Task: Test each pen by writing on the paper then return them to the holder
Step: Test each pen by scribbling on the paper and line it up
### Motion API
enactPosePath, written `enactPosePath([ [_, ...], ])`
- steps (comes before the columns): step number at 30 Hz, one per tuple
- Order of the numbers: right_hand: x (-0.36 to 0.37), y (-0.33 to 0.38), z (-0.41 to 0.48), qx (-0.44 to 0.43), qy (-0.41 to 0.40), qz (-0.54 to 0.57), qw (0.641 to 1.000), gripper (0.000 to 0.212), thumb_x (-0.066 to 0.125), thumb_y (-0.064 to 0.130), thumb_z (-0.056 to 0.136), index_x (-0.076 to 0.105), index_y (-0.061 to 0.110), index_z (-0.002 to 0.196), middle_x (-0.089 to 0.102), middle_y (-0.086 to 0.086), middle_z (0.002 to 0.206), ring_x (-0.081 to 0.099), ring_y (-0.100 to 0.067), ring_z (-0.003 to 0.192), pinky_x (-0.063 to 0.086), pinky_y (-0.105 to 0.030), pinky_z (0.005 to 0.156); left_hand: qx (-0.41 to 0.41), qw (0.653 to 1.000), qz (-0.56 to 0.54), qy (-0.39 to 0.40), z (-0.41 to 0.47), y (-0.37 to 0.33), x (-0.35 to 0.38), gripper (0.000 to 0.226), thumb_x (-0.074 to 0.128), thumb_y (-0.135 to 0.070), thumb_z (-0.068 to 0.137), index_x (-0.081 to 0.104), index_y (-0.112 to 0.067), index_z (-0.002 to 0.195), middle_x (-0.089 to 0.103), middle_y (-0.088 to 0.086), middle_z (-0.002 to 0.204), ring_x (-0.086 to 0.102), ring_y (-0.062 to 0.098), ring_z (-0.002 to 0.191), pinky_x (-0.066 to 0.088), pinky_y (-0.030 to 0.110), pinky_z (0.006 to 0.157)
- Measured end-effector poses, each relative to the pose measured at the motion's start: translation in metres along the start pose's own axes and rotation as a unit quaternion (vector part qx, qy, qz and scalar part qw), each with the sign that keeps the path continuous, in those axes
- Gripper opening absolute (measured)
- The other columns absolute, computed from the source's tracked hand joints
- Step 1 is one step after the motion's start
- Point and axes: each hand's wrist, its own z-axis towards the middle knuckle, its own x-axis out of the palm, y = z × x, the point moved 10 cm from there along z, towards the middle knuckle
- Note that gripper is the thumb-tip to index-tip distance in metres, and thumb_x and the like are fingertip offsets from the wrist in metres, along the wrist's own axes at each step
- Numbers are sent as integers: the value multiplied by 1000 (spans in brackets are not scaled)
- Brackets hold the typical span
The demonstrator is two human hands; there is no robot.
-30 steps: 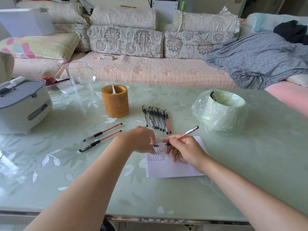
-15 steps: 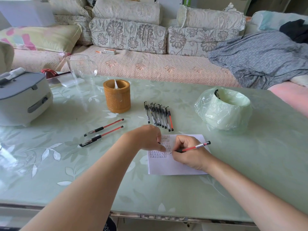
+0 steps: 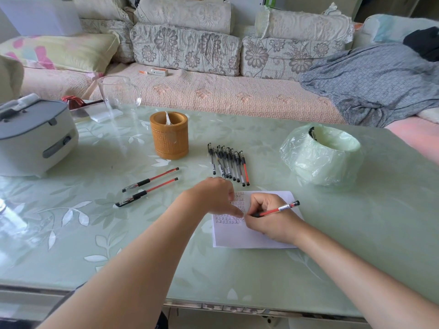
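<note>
My right hand [image 3: 268, 218] grips a red pen [image 3: 278, 210] with its tip down on the white paper [image 3: 249, 236], beside rows of small written marks. My left hand [image 3: 211, 195] rests on the paper's left edge with its fingers curled and one fingertip pressing down; the pen cap it pinched earlier is hidden. Just beyond the hands lie several black pens and one red pen in a row [image 3: 228, 162]. Two capped red pens [image 3: 152, 179] lie to the left. Farther back stands the brown round holder [image 3: 169, 138].
A grey and white cooker [image 3: 35, 136] sits at the left of the green table [image 3: 356, 257], with a clear glass jug [image 3: 118, 96] behind it. A bowl wrapped in green plastic [image 3: 320, 155] stands at the right. A sofa runs behind the table.
My left hand pulled the cap off the red pen. My right hand then lowered the pen and set its tip on the paper; the left hand settled on the sheet.
</note>
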Motion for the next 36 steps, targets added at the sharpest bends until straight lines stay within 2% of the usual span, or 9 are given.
enactPosePath([
  [6,1,-1,0,3,3,-24,1000,30,65,2,74,51,23,58,47,7,56,39,-11,55,30,-26,56,-7,1000,-17,-3,0,1,0,55,77,-58,69,63,-21,107,60,0,108,54,19,100,50,33,87],
  [13,0,3,-2,-11,-2,-37,999,18,63,8,68,48,14,61,46,8,56,38,-11,56,29,-27,56,-9,999,-30,-14,-3,1,-2,55,79,-57,68,63,-21,106,60,0,106,54,18,100,50,33,87],
  [17,-1,3,-4,-17,-5,-22,1000,22,64,0,73,49,11,63,48,4,57,38,-12,55,29,-27,56,-6,999,-34,-14,-3,1,-2,55,79,-57,69,64,-21,107,59,0,107,53,17,100,50,33,87],
  [31,1,2,-3,-11,5,-30,999,17,64,0,73,50,6,66,48,3,58,39,-13,56,30,-27,56,-13,999,-43,-10,-2,2,-1,54,79,-56,69,63,-21,107,58,0,106,49,16,94,48,31,84],
  [36,1,1,-2,-12,2,-45,999,15,63,11,66,48,11,64,46,8,56,38,-11,55,29,-27,55,-10,999,-48,-14,-3,2,-1,54,79,-55,69,63,-20,106,58,-1,105,49,16,94,48,30,83],
])
